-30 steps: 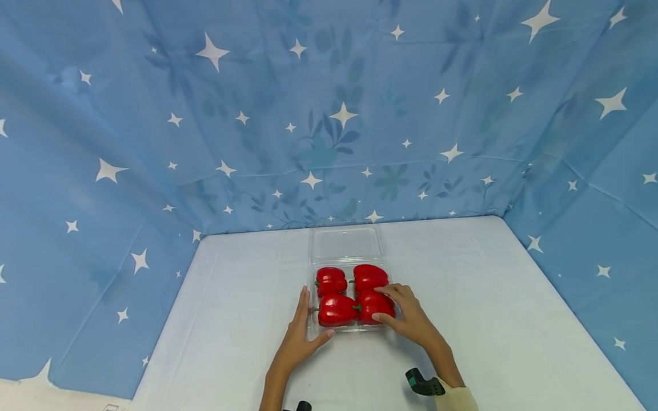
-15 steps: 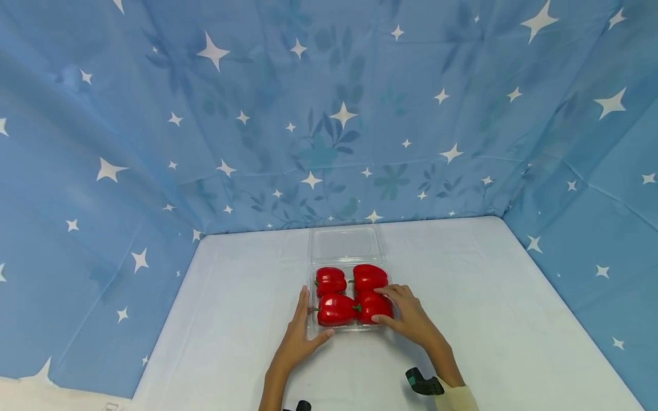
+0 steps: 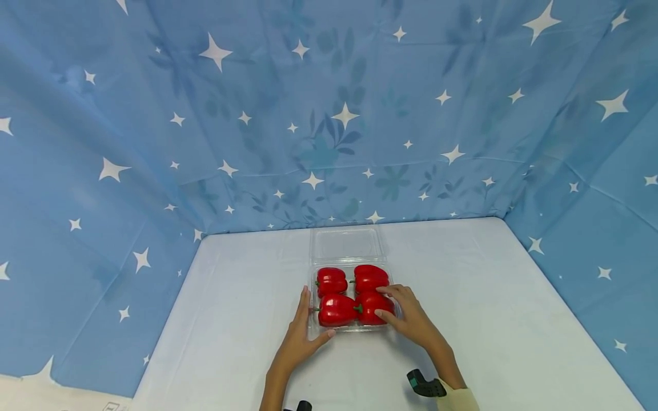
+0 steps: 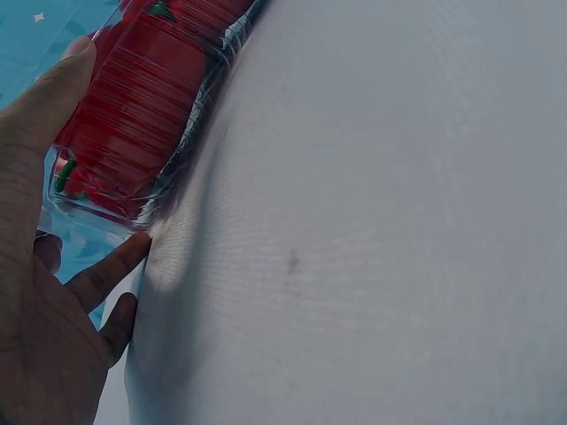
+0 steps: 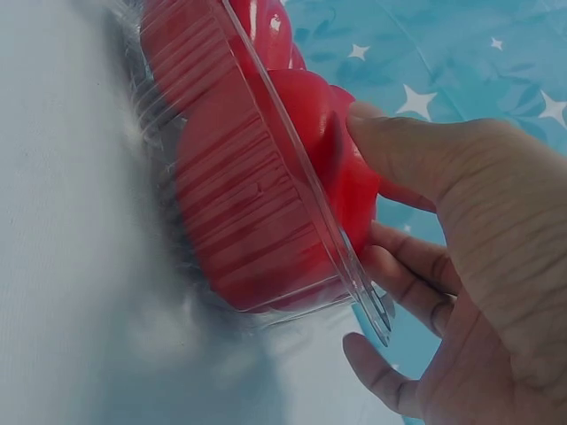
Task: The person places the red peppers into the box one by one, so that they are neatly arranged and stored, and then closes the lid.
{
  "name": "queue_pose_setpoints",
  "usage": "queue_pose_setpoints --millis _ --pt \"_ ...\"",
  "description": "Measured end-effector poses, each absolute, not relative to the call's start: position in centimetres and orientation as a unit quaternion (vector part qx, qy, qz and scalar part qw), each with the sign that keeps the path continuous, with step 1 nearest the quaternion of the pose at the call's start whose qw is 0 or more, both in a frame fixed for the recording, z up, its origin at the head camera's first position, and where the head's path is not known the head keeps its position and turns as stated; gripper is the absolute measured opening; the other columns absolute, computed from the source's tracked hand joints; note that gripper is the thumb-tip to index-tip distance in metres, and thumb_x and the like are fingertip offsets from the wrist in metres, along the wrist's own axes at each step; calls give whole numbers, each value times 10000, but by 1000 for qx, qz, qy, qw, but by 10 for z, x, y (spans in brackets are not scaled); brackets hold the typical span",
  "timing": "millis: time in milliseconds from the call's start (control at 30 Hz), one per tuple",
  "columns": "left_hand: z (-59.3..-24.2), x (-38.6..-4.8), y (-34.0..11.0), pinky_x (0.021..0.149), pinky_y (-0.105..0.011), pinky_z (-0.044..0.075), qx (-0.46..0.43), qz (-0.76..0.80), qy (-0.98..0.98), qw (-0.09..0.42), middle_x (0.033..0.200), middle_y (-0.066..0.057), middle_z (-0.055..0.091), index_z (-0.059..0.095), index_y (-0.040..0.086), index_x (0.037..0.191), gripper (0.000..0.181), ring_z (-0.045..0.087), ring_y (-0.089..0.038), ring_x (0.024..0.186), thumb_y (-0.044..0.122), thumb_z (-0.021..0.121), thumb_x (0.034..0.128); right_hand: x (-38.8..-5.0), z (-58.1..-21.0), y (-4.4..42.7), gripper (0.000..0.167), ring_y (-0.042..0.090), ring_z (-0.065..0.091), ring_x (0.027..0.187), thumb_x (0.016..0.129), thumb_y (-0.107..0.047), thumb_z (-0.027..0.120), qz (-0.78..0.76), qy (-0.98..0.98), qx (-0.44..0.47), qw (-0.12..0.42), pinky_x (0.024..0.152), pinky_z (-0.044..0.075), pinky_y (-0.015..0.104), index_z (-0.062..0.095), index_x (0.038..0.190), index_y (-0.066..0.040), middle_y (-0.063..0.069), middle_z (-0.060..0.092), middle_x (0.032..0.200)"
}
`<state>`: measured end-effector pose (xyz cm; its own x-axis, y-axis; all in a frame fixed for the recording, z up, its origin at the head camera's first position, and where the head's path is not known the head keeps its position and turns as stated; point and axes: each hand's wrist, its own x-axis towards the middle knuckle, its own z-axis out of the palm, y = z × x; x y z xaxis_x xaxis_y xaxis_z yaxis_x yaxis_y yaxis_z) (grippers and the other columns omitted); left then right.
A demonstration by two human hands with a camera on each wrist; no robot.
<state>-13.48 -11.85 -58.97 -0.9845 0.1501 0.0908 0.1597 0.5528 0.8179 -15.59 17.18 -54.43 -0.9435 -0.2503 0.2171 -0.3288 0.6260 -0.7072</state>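
In the head view, several red bell peppers sit in a clear plastic clamshell container [image 3: 346, 244] whose lid lies folded back. My right hand [image 3: 411, 317] holds the front-right bell pepper [image 3: 372, 308], thumb at its near side and fingers at its far side. The right wrist view shows that bell pepper [image 5: 266, 195] resting inside the container wall. My left hand [image 3: 299, 338] steadies the container's front-left corner with nearly straight fingers along the left side and the thumb at the front edge. Close to it lies the front-left bell pepper [image 3: 335, 311].
Two more bell peppers, a back-left pepper [image 3: 331, 281] and a back-right pepper [image 3: 371, 277], fill the rear of the container. A white cloth [image 3: 231, 319] covers the table. Blue star-patterned curtains [image 3: 257, 142] rise at the back and both sides.
My right thumb has shifted slightly away from me on the front-right bell pepper. The left hand, the container and the peppers stay in place.
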Motion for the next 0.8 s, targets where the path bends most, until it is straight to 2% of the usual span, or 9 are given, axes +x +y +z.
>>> queue_pose_setpoints --millis 433,667,800 --pt "-588 -136 -118 1020 -770 283 -89 -473 -877 8 1652 -18 127 76 251 1587 1064 478 -360 1350 571 711 796 -160 -548 175 461 235 545 1122 830 -249 775 413 -893 168 63 878 567 476 619 1250 -139 68 622 1205" --pt "-588 -136 -119 1025 -745 315 -92 -470 -878 6 1653 -21 123 73 242 1587 1065 496 -338 1337 557 717 800 -161 -546 176 437 223 574 1072 854 -226 747 419 -889 173 68 848 570 386 615 1255 -113 59 641 1190" --pt "-587 -135 -118 1027 -766 281 -85 -470 -879 0 1654 -16 118 78 247 1587 1064 489 -340 1342 548 723 796 -160 -544 176 442 244 585 1059 853 -231 747 427 -886 169 57 832 567 360 611 1258 -117 77 634 1191"
